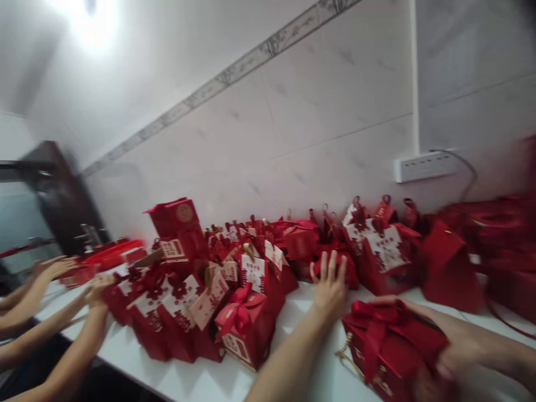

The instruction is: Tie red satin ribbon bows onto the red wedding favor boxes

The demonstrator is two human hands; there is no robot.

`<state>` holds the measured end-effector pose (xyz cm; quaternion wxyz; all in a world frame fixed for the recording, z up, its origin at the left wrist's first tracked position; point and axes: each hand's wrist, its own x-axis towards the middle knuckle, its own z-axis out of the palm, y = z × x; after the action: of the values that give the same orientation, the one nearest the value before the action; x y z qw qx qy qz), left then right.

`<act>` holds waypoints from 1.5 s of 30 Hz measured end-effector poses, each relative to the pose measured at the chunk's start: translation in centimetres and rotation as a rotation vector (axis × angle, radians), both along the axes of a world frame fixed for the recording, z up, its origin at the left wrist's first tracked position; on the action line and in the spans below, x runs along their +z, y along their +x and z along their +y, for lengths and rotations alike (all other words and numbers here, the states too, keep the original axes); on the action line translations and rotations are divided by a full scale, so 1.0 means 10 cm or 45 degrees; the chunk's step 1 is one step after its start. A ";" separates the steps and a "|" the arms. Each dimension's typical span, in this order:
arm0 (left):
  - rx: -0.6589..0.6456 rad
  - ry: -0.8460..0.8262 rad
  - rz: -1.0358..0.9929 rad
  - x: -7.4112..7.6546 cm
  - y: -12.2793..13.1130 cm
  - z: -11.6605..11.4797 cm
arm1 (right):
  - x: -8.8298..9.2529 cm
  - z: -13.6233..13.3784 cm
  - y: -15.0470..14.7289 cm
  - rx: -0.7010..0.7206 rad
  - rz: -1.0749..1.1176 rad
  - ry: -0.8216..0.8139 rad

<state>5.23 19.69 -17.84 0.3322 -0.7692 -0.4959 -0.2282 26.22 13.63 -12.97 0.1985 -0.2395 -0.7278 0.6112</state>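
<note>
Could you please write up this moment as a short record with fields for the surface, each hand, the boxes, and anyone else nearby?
surface: white table against a tiled wall
left hand: left hand stretched forward, fingers spread, touching a small red gift box
right hand: right hand gripping a red ribboned gift box at the near edge
boxes: crowd of red gift boxes, some with white paper-cut panels
other people: co-workers' arms reaching in at the left
wall fitting: white power strip
image quality: motion-blurred

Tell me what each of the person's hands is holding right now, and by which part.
The right hand grips a red gift box by its near top edge. The left hand lies open against a red box in the pile, gripping nothing.
</note>
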 end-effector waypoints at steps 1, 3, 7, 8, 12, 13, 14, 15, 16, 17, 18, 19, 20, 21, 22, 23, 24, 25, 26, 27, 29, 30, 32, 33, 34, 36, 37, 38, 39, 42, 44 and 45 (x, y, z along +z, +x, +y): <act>-0.001 -0.020 -0.004 0.02 0.00 -0.01 | 0.04 -0.06 0.05 -0.013 0.065 -0.077; -0.055 -0.124 0.009 0.06 0.03 0.00 | 0.10 -0.11 0.10 -0.023 0.116 -0.147; -0.079 -0.379 -0.047 0.19 0.14 0.05 | 0.12 -0.07 0.08 0.004 0.158 -0.155; -0.074 -0.431 -0.075 0.22 0.17 0.05 | 0.11 -0.06 0.07 0.004 0.167 -0.146; -0.110 -0.592 -0.197 0.33 0.18 -0.04 | 0.09 -0.04 0.08 -0.023 0.188 -0.089; -0.156 -0.640 -0.239 0.34 0.14 -0.10 | 0.09 -0.05 0.08 -0.044 0.194 -0.074; -0.230 -0.700 -0.298 0.36 0.08 -0.17 | 0.10 -0.06 0.06 -0.069 0.201 -0.060; -0.325 -0.752 -0.396 0.38 0.00 -0.25 | 0.10 -0.07 0.04 -0.090 0.210 -0.048; -0.442 -0.778 -0.550 0.39 -0.08 -0.33 | 0.11 -0.09 0.00 -0.108 0.220 -0.032; -0.561 -0.817 -0.742 0.41 -0.18 -0.41 | 0.12 -0.11 -0.05 -0.124 0.230 -0.003; -0.638 -0.863 -0.996 0.43 -0.28 -0.50 | 0.12 -0.14 -0.11 -0.137 0.236 0.042; -0.659 -0.930 -1.245 0.45 -0.37 -0.57 | 0.13 -0.17 -0.17 -0.142 0.236 0.100; -0.645 -0.974 -1.360 0.47 -0.46 -0.64 | 0.14 -0.19 -0.22 -0.137 0.229 0.163; -0.641 -1.040 -1.489 0.48 -0.53 -0.71 | 0.15 -0.22 -0.26 -0.125 0.215 0.224; -0.661 -1.148 -1.637 0.50 -0.59 -0.76 | 0.16 -0.25 -0.29 -0.113 0.186 0.273; -0.695 -1.252 -1.726 0.50 -0.63 -0.80 | 0.17 -0.27 -0.30 -0.113 0.144 0.308; -0.743 -1.351 -1.799 0.51 -0.66 -0.83 | 0.18 -0.29 -0.29 -0.139 0.091 0.340; -0.793 -1.428 -1.836 0.52 -0.67 -0.85 | 0.20 -0.31 -0.27 -0.198 0.035 0.375; -0.833 -1.472 -1.833 0.52 -0.68 -0.86 | 0.23 -0.32 -0.24 -0.289 -0.016 0.416; -0.856 -1.489 -1.815 0.53 -0.68 -0.87 | 0.26 -0.33 -0.20 -0.394 -0.063 0.450; -0.851 -1.482 -1.763 0.55 -0.66 -0.88 | 0.32 -0.36 -0.14 -0.567 -0.151 0.486; -0.836 -1.472 -1.736 0.56 -0.66 -0.89 | 0.34 -0.38 -0.13 -0.618 -0.196 0.487; -0.814 -1.418 -1.695 0.59 -0.65 -0.92 | 0.38 -0.40 -0.14 -0.667 -0.289 0.486; -0.818 -1.367 -1.681 0.61 -0.64 -0.95 | 0.39 -0.42 -0.16 -0.678 -0.326 0.489; -0.831 -1.306 -1.660 0.63 -0.64 -0.98 | 0.39 -0.43 -0.19 -0.688 -0.349 0.491; -0.837 -1.189 -1.544 0.67 -0.63 -1.05 | 0.39 -0.45 -0.24 -0.699 -0.367 0.488; -0.806 -1.169 -1.439 0.70 -0.63 -1.09 | 0.39 -0.46 -0.26 -0.697 -0.366 0.488; -0.755 -1.177 -1.321 0.72 -0.63 -1.12 | 0.39 -0.47 -0.28 -0.701 -0.356 0.496; -0.699 -1.205 -1.207 0.75 -0.64 -1.15 | 0.39 -0.49 -0.29 -0.706 -0.341 0.511; -0.636 -1.338 -0.992 0.84 -0.67 -1.17 | 0.41 -0.52 -0.30 -0.704 -0.276 0.511; -0.675 -1.350 -0.951 0.87 -0.71 -1.16 | 0.44 -0.52 -0.27 -0.631 -0.221 0.421; -0.671 -1.310 -0.946 0.88 -0.73 -1.15 | 0.46 -0.52 -0.25 -0.561 -0.194 0.351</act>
<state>-2.07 8.22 -9.08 -0.3342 -0.7947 -0.4186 -0.2855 23.73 8.42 -8.36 0.3019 -0.4081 -0.7474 0.4286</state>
